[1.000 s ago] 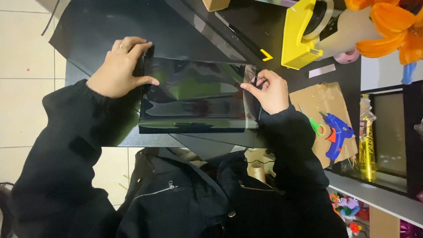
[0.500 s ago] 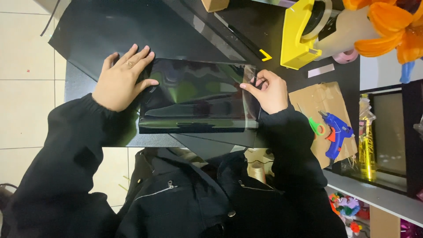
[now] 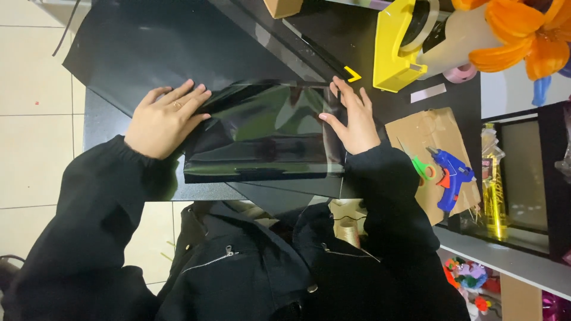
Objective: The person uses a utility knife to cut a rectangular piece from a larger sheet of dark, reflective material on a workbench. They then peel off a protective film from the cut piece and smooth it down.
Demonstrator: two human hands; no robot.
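Note:
A folded, glossy dark sheet (image 3: 264, 134) lies on a black table (image 3: 101, 128), on top of a larger matte black sheet (image 3: 160, 47). My left hand (image 3: 163, 119) rests flat on the folded sheet's left edge, fingers spread. Flat on its right edge lies my right hand (image 3: 354, 119), fingers pointing away from me. Neither hand grips anything; both press down on the sheet.
A yellow tape dispenser (image 3: 401, 47) stands at the back right beside orange artificial flowers (image 3: 523, 35). A cardboard piece (image 3: 434, 154) carries a blue glue gun (image 3: 452, 178) and green-handled scissors (image 3: 419, 166). A yellow bottle (image 3: 493, 184) stands on a shelf at right. Tiled floor lies left.
My right hand has let go of the sheet's right corner and now lies flat with fingers extended. My left hand has spread flat on the left edge.

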